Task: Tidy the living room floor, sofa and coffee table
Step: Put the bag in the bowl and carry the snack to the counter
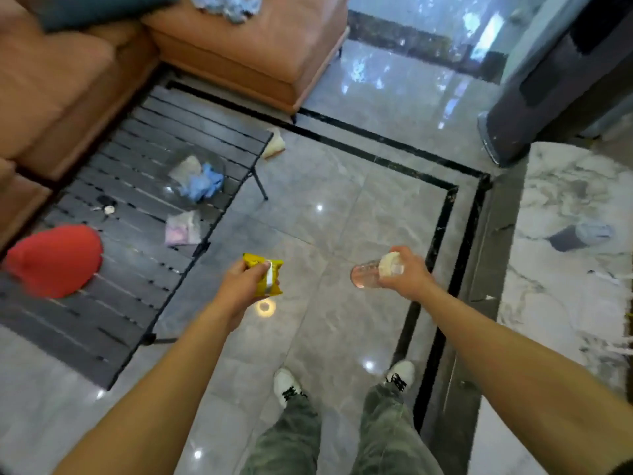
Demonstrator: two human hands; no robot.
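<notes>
**Head view.** A person stands on the glossy grey tiled floor point(342, 217) with both forearms extended forward.

- **Hands.** The left hand point(245, 286) grips a yellow packet point(262, 272), fingers curled round its near edge. It is held above the tiles just beside the right edge of the coffee table point(113, 323). The right hand point(409, 277) holds a clear bottle point(364, 277) lying roughly level, with its pale label under the fingers and one end pointing left. The bottle hangs above the floor near the black inlaid border point(443, 234). The two hands are well apart.
- **Coffee table.** The dark slatted table at left carries five things:
  - a red cap point(54, 260) at its left side;
  - a small dark and white item point(108, 205), too blurred to identify;
  - a crumpled blue item point(202, 183) touching a clear wrapper point(186, 164);
  - a pink and white packet point(183, 229) near the right edge.
- **Floor and sofa.** A pale wedge-shaped piece point(274, 144) lies on the floor just beyond the table's far corner. The orange sofa point(51, 90) runs along the table's left and far sides. It bears a dark teal cushion point(85, 12) and a crumpled blue-white cloth point(222, 5).
- **Right side.** A white marbled surface point(565, 200) holds a grey cup-like object point(579, 236) on its side. A dark tower appliance point(524, 97) stands beyond it.
- **Bottom.** White shoes point(286, 383) show at the lower edge.
</notes>
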